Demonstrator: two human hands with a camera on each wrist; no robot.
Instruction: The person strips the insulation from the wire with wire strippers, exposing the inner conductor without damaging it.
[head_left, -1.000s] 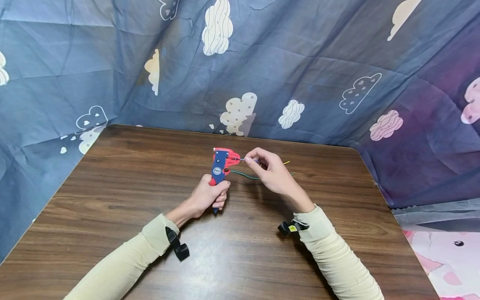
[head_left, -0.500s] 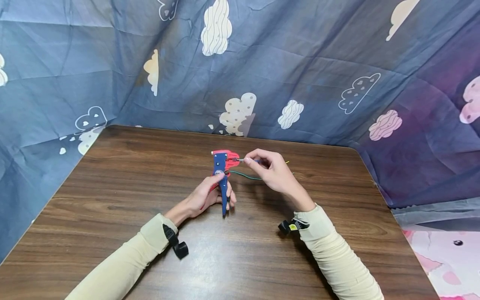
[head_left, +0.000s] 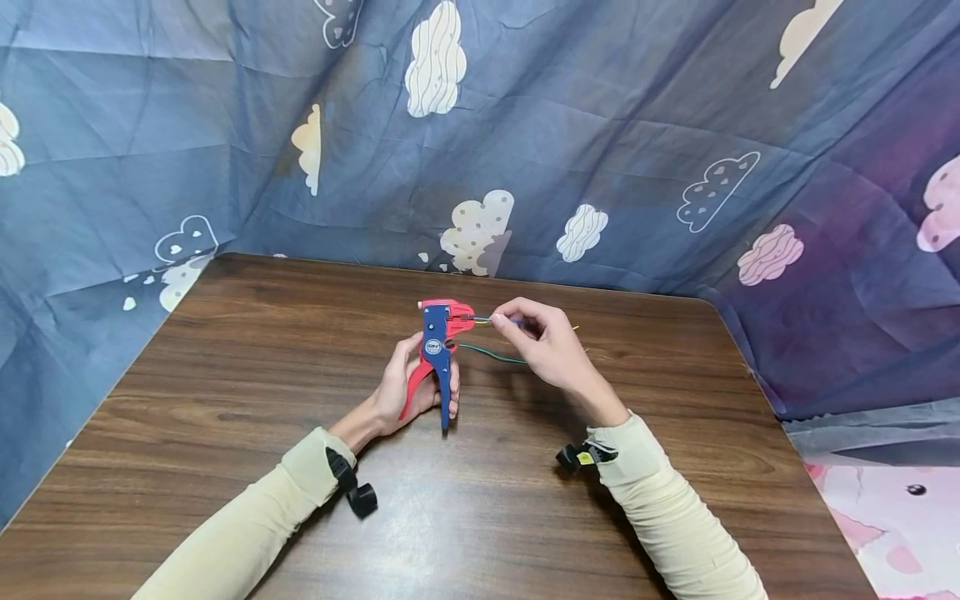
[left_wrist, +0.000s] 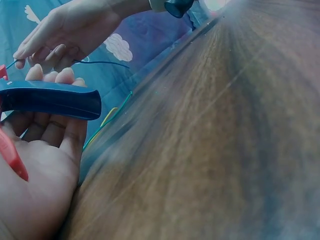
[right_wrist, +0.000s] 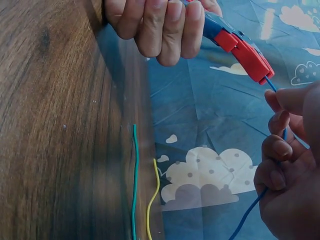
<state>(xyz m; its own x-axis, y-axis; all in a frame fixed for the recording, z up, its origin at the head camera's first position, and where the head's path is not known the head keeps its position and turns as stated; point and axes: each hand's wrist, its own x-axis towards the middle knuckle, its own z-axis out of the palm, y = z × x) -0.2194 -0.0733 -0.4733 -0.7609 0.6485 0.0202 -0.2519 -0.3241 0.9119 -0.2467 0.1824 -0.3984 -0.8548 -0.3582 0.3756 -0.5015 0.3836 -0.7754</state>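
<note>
My left hand (head_left: 392, 390) holds a blue-and-red wire stripper (head_left: 437, 318) upright over the table. Its handles stand spread apart, and in the left wrist view my fingers curl round the blue handle (left_wrist: 60, 100) while the red handle (left_wrist: 12, 155) lies against the palm. Thumb and forefinger of my right hand (head_left: 551, 348) pinch a blue wire (right_wrist: 248, 211) close to the tool's red head (right_wrist: 252, 62). One end of that wire reaches the head; how deep it goes inside is hidden. The wire's other end trails out behind my right hand.
On the wooden table (head_left: 300, 333) lie a green wire (right_wrist: 134, 175) and a yellow wire (right_wrist: 149, 212), side by side near the far edge, partly behind my right hand in the head view. A cloud-patterned cloth (head_left: 360, 183) hangs beyond the table.
The stripper's handles, squeezed together a second ago, have spread apart. My left thumb has shifted from the front of the tool to behind it. My right hand keeps nearly the same place.
</note>
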